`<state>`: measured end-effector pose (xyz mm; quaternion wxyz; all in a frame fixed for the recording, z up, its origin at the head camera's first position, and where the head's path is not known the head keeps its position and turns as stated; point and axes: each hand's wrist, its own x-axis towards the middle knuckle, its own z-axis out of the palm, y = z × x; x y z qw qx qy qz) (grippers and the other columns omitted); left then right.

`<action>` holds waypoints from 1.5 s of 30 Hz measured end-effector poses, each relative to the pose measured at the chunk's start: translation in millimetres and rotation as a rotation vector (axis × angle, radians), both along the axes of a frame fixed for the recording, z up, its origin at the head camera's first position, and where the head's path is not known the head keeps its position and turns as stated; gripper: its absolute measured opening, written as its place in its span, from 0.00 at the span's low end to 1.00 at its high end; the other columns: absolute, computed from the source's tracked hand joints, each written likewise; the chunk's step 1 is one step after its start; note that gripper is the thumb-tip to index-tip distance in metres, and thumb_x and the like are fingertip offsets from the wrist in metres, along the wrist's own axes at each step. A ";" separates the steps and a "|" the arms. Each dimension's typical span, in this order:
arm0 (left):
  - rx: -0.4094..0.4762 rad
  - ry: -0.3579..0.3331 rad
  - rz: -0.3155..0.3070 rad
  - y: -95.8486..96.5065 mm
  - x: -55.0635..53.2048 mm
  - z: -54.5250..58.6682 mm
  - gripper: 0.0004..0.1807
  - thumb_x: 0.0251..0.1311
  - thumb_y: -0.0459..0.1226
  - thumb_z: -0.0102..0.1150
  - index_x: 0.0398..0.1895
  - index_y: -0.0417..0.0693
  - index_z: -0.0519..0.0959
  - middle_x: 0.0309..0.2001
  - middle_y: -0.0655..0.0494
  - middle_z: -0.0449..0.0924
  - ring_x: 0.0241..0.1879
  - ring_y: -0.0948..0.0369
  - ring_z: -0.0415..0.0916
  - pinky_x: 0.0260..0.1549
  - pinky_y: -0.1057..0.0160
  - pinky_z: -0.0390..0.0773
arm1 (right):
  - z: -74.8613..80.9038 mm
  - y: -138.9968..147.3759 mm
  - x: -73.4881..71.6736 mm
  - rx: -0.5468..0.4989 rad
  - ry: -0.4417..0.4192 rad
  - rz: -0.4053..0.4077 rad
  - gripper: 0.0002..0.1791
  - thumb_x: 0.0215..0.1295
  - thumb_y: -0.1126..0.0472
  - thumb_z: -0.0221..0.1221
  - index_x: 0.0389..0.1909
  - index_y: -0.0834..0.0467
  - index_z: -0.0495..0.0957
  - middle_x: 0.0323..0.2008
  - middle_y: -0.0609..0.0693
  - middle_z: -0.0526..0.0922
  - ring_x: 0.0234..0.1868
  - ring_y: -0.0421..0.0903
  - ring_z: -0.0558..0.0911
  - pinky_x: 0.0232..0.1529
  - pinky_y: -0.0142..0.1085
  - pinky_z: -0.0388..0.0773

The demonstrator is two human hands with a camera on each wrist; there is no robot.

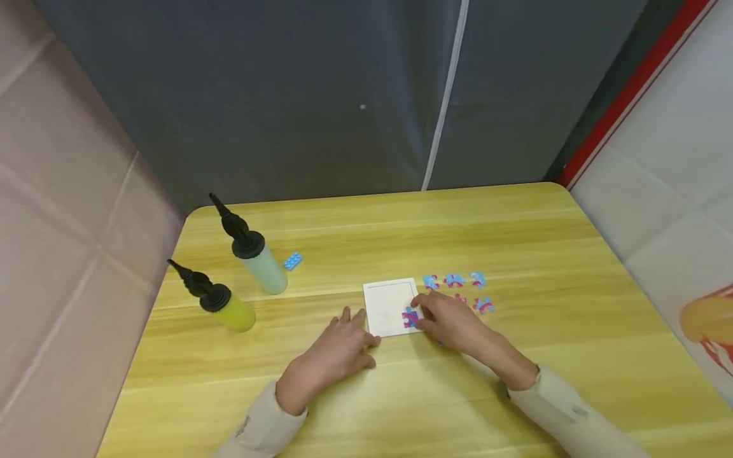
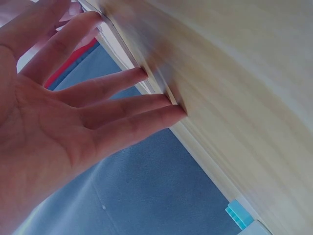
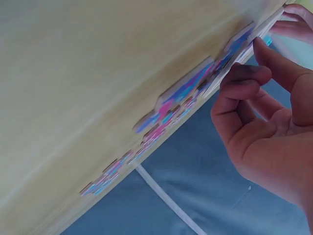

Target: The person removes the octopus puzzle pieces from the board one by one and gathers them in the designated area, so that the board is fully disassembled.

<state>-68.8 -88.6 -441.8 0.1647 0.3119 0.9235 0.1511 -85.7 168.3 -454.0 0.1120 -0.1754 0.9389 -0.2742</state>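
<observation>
A white square puzzle tray (image 1: pixel 385 308) lies on the table between the hands. One pink, blue and purple jigsaw piece (image 1: pixel 409 317) sits in its lower right corner. My right hand (image 1: pixel 455 323) holds this piece at its right side, index finger and thumb curled around it. In the right wrist view the other fingers (image 3: pixel 244 81) are bent, and the hand covers part of the tray's right edge. My left hand (image 1: pixel 338 353) is spread out, its fingertips resting at the tray's left edge and lower left corner. Straight fingers (image 2: pixel 132 120) touch the tabletop in the left wrist view.
Several loose jigsaw pieces (image 1: pixel 455 280) lie right of the tray, some partly behind the right hand. At the left stand a green hand pump (image 1: pixel 266 270) and a yellow hand pump (image 1: pixel 236 315), both black-topped. A blue toy brick (image 1: pixel 293 261) lies beside the green one.
</observation>
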 end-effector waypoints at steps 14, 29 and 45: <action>0.000 0.010 -0.002 0.3 -0.4 -1.1 0.19 0.59 0.46 0.73 0.52 0.53 0.89 0.71 0.28 0.68 0.69 0.21 0.62 0.62 0.28 0.72 | -0.9 -11.3 1.0 0.013 0.048 -0.077 0.02 0.67 0.65 0.64 0.38 0.56 0.80 0.32 0.44 0.78 0.27 0.40 0.70 0.26 0.30 0.67; 0.004 0.018 -0.004 0.4 0.3 -3.1 0.19 0.58 0.46 0.74 0.52 0.51 0.89 0.71 0.28 0.68 0.68 0.21 0.62 0.61 0.28 0.72 | 4.4 8.1 2.4 -0.158 -0.019 -0.081 0.05 0.73 0.68 0.58 0.44 0.57 0.80 0.20 0.44 0.77 0.18 0.36 0.68 0.21 0.29 0.68; 0.017 -0.004 0.004 0.1 0.8 -2.8 0.18 0.59 0.46 0.73 0.51 0.51 0.89 0.71 0.26 0.67 0.69 0.21 0.61 0.63 0.28 0.70 | 4.5 30.3 4.6 -0.225 -0.061 -0.091 0.06 0.74 0.69 0.56 0.45 0.58 0.79 0.27 0.49 0.81 0.22 0.36 0.69 0.25 0.29 0.72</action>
